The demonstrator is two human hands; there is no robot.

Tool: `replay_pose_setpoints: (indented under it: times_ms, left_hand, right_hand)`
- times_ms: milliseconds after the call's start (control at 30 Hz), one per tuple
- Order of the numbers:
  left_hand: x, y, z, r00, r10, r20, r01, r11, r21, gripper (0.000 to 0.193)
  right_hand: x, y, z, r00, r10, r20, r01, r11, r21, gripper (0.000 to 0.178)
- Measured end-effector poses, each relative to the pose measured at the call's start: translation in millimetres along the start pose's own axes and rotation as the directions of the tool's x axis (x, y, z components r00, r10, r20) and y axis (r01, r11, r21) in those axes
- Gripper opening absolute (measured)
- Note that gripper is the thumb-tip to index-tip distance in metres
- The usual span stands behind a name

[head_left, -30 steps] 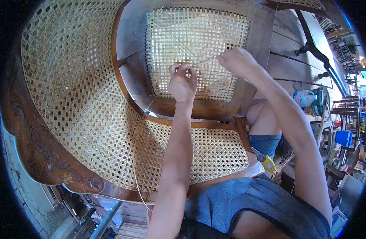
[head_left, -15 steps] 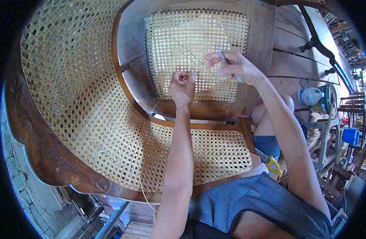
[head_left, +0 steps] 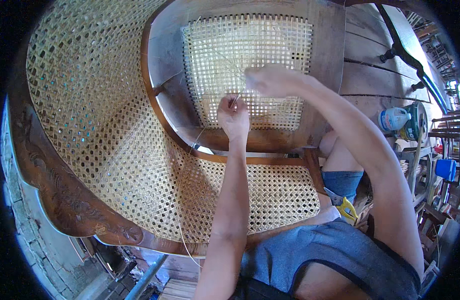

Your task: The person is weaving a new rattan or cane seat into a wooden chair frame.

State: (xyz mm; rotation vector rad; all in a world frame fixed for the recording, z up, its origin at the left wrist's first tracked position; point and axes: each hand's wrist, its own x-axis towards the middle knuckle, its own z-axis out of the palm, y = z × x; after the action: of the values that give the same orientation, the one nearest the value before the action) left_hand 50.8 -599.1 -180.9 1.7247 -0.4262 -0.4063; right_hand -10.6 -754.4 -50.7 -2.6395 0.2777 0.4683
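The right hand had moved left, grip blurred, unclear; the left hand, curled narrow, likely steadied the pale rectangular cane mesh.

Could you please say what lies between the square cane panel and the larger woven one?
Beyond the square cane panel, the head view shows a wooden border, then a curved rail, before the larger woven panel; the left forearm crosses both.

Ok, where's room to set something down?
Woven cane between left forearm and yellow-handled tool looks free, as do boards between panel frame and dark rail. Crowded: panel under left hand and right hand, and around white jug.
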Motion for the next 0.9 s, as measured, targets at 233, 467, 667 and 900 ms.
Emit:
replay_pose_setpoints:
  times_ms: [233,467,667,900]
  left_hand:
    - [0,-1,6,0.989,0.086,-0.124,-0.087,0.996,-0.001,0.016]
    - [-5,9,10,0.980,0.136,-0.147,-0.154,0.981,-0.122,0.011]
    - [-5,7,23,0.965,0.135,-0.224,-0.194,0.943,-0.269,0.010]
    - [-2,11,10,0.955,0.242,-0.174,-0.211,0.961,0.176,0.008]
  right_hand:
    - [-14,12,16,0.840,0.469,-0.272,0.116,0.336,0.935,0.020]
    - [-13,7,38,0.515,0.829,-0.217,0.557,-0.131,0.820,0.008]
    - [-39,58,-7,0.325,0.905,-0.275,0.725,-0.051,0.687,0.007]
    - [-48,77,-33,0.455,0.841,-0.293,0.718,-0.152,0.679,0.012]
